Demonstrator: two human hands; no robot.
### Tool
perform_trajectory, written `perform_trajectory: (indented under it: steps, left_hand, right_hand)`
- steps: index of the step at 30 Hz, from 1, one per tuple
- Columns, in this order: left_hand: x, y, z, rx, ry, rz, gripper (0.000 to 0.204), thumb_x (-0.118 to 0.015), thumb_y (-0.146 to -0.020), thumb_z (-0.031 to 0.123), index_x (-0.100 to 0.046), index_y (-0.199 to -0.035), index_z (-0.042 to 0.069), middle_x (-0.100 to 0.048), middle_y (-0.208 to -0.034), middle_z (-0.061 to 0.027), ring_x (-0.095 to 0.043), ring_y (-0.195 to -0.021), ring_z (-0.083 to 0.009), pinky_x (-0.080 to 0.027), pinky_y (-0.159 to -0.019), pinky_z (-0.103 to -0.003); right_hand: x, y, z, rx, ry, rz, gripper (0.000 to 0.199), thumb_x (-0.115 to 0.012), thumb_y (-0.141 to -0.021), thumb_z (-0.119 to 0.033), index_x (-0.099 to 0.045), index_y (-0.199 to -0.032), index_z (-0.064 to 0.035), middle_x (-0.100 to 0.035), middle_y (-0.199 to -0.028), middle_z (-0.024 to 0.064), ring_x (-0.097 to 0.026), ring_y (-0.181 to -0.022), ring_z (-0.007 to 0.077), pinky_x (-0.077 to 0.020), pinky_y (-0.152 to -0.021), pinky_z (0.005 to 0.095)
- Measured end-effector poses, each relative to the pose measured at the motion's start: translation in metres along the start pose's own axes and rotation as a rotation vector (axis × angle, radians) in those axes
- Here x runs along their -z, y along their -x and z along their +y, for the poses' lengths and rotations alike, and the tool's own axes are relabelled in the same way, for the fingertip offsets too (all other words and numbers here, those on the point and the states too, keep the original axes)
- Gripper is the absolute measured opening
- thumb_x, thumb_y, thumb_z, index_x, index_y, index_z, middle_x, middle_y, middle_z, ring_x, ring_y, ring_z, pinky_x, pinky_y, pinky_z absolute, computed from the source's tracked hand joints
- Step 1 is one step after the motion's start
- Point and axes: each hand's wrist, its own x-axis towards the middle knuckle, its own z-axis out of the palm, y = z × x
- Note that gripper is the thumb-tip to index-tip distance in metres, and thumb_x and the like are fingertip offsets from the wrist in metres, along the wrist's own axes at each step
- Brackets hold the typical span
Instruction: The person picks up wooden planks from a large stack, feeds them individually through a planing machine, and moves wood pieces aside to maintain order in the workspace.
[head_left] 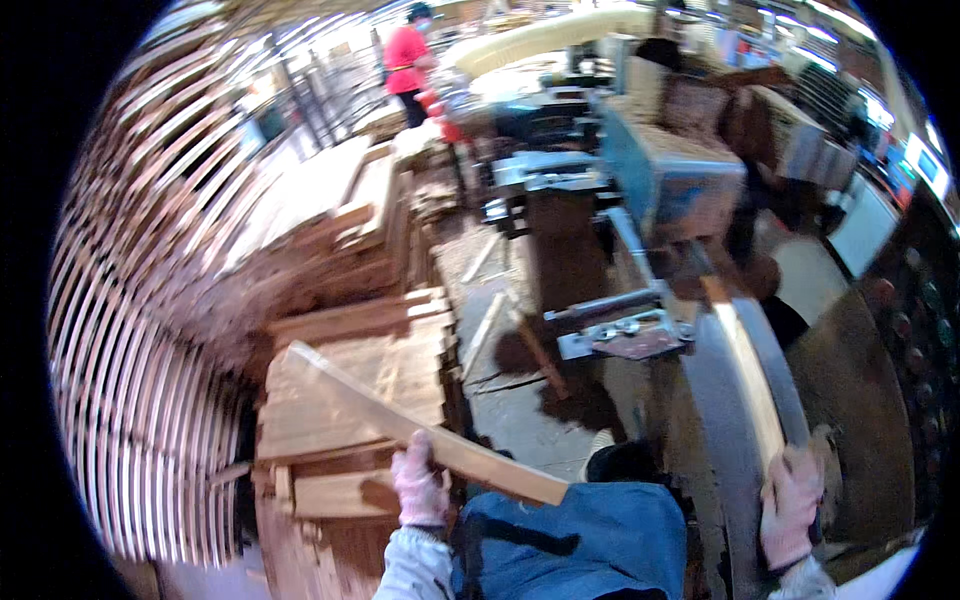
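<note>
My left hand (419, 484), in a pale pinkish glove, is closed around a long wooden strip (485, 462). The strip slants from above a stack of boards down to my lap. Off to the right, my right hand (790, 508) is gloved too, with its fingers on the near end of a second wooden strip (748, 375). That strip lies lengthwise along a narrow grey metal bed (715, 400), its far end reaching the blue-sided machine (690, 185). How the right fingers wrap the wood is partly hidden.
A stack of boards (340, 395) stands left of my legs, with slatted wood piles (150, 420) beyond. Metal rails and a bracket (625, 335) stick out ahead. Loose offcuts (485, 335) lie on the floor. A person in red (405, 60) stands far off.
</note>
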Motion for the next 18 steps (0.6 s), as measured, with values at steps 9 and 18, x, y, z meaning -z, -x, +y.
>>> perform_trajectory:
  steps: [9,18]
  left_hand:
    - [-0.105,0.046,0.044,-0.155,-0.242,-0.449,0.053,-0.074,-0.09,0.042,-0.063,-0.119,0.0,-0.068,-0.102,-0.0065,-0.064,-0.091,-0.0152,-0.054,-0.083,-0.032]
    - [-0.226,0.128,-0.077,0.214,-0.134,-0.691,0.052,-0.072,-0.091,0.044,-0.06,-0.119,0.002,-0.069,-0.103,-0.0111,-0.066,-0.088,-0.0197,-0.055,-0.079,-0.036]
  right_hand:
    - [-0.153,-0.169,0.096,0.025,0.008,0.063,0.044,-0.055,-0.093,0.002,-0.056,-0.137,-0.0038,-0.061,-0.131,0.0135,-0.055,-0.124,0.0271,-0.0423,-0.107,0.0378]
    - [0.037,-0.035,-0.088,-0.035,-0.28,-0.356,0.062,-0.074,-0.086,-0.018,-0.052,-0.14,0.0024,-0.057,-0.138,0.0237,-0.056,-0.126,0.0372,-0.0431,-0.107,0.041]
